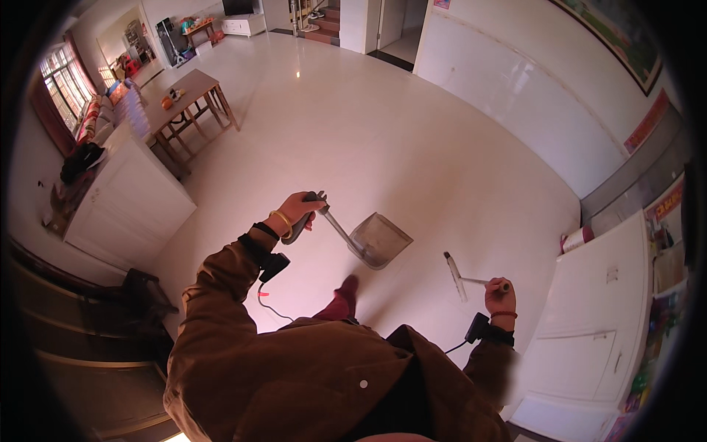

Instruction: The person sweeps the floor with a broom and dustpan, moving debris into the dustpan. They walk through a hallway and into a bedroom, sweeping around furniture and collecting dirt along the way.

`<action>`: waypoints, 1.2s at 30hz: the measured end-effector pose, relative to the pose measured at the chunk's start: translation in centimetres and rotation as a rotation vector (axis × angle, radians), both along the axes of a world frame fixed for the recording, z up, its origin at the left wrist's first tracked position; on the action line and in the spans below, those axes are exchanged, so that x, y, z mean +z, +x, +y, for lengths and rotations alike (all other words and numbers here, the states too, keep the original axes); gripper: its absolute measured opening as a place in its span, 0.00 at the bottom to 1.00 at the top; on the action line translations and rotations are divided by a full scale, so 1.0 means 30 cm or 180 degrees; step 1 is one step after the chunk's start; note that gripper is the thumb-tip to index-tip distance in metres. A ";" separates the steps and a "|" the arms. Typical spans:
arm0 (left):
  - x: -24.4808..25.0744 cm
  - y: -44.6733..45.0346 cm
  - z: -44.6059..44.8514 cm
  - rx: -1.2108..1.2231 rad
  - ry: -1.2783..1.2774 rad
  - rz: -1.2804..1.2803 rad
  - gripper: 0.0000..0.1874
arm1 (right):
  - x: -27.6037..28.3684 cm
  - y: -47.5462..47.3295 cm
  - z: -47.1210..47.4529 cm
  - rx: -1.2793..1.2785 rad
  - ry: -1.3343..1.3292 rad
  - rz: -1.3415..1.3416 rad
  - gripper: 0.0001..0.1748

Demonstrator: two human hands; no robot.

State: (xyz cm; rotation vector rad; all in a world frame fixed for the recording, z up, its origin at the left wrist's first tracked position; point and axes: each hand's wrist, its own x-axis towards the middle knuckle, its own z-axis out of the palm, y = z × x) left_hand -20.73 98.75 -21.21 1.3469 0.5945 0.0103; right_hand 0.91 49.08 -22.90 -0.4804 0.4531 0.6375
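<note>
My left hand [298, 210] is closed around the handle top of a long-handled dustpan [382, 238]. The grey pan hangs in front of me to the right of that hand, over the pale floor; whether it touches the tiles I cannot tell. In my right hand [500, 303] is the pole of a long-handled floor tool [455, 278] with a narrow, straight crosswise head, a broom or a squeegee. That head lies to the right of the dustpan, apart from it. One shoe [348, 286] shows below the pan.
A wooden table [190, 94] with small items stands ahead on the left, past a white cabinet [127, 199]. Close by on the left is a dark stool [146, 290]. Another white cabinet [591, 309] borders the right side. Stairs [323, 25] and a doorway [400, 33] lie far ahead.
</note>
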 end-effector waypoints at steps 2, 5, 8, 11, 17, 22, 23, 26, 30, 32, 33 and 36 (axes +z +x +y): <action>0.006 0.148 0.056 -0.0017 -0.0088 0.0043 0.11 | -0.034 0.128 0.036 -0.0043 0.0194 -0.0066 0.03; 0.003 0.442 0.129 -0.0364 0.0018 0.0019 0.11 | -0.029 0.248 0.082 -0.0356 0.0228 0.0419 0.07; -0.006 0.735 0.169 -0.0863 0.0046 -0.0047 0.11 | -0.003 0.282 0.106 -0.0264 0.0999 0.0429 0.06; -0.014 0.955 0.144 -0.1463 0.0182 0.0091 0.12 | 0.015 0.278 0.097 -0.0864 0.0648 0.0892 0.21; 0.015 1.329 0.119 -0.1790 0.0597 -0.0078 0.12 | 0.052 0.348 0.130 -0.0855 0.0763 0.0421 0.26; 0.007 1.494 0.133 -0.1417 0.0462 -0.0101 0.12 | 0.006 0.641 0.154 -0.0952 0.0174 0.0477 0.09; 0.039 1.586 0.146 -0.1398 0.0486 -0.0140 0.12 | -0.001 0.749 0.163 -0.0962 0.0154 0.0355 0.07; 0.073 1.698 0.101 -0.1198 0.0360 -0.0220 0.11 | 0.012 0.940 0.098 -0.0980 -0.0050 0.0214 0.04; 0.098 1.928 0.008 -0.1262 0.0314 -0.0287 0.12 | 0.011 1.211 -0.011 -0.1103 -0.0093 0.0189 0.04; 0.094 2.104 -0.035 -0.1340 0.0281 -0.0317 0.12 | -0.004 1.338 -0.076 -0.1108 0.0201 0.0138 0.04; 0.077 2.190 -0.072 -0.1453 0.0244 -0.0289 0.12 | 0.007 1.408 -0.123 -0.1242 0.0120 0.0160 0.04; 0.055 2.512 -0.182 -0.1810 0.0119 -0.0262 0.12 | 0.024 1.555 -0.194 -0.1267 0.0533 0.0595 0.05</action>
